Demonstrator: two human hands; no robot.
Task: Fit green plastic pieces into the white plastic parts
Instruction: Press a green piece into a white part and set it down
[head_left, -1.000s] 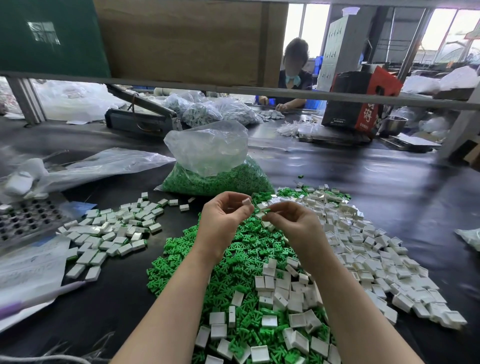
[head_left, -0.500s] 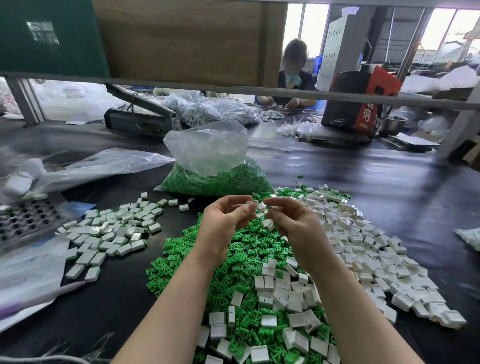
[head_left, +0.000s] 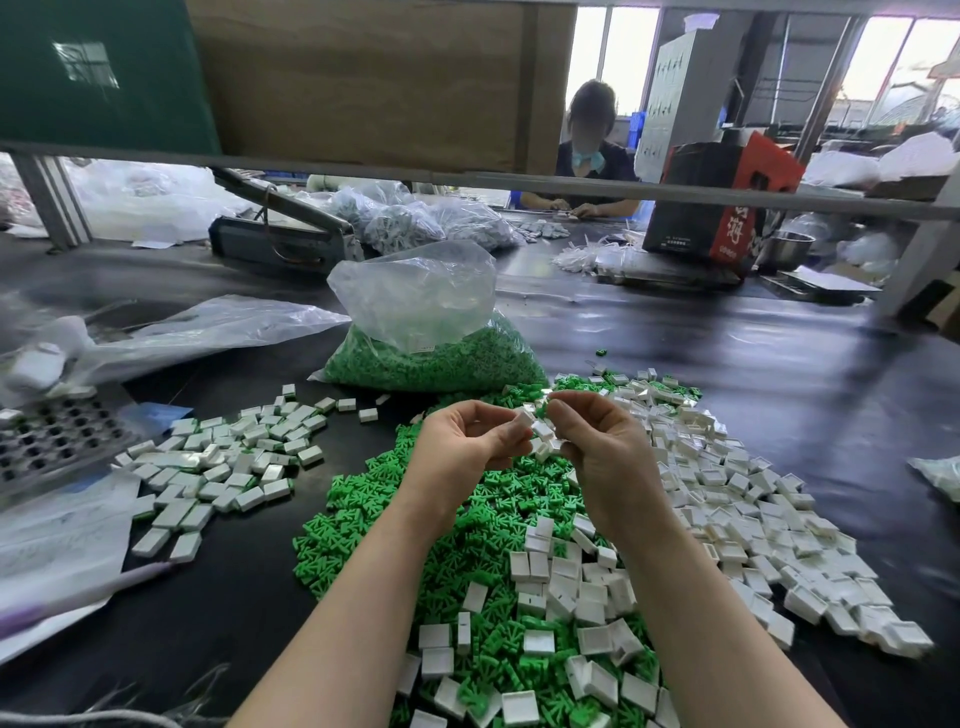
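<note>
Bag (head_left: 431, 338) ahead (bare table (head_left: 779, 374) right)

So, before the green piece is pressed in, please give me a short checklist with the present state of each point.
1. Left hand holds a white part: ok.
2. Right hand holds a green piece: ok, mostly hidden.
3. Piece lined up with the part's opening: cannot tell, fingers cover it.
4. Spare white parts under the right hand will not slip: cannot tell.
5. Loose green pile within reach: ok.
6. Finished pile on the left has room: ok.
</note>
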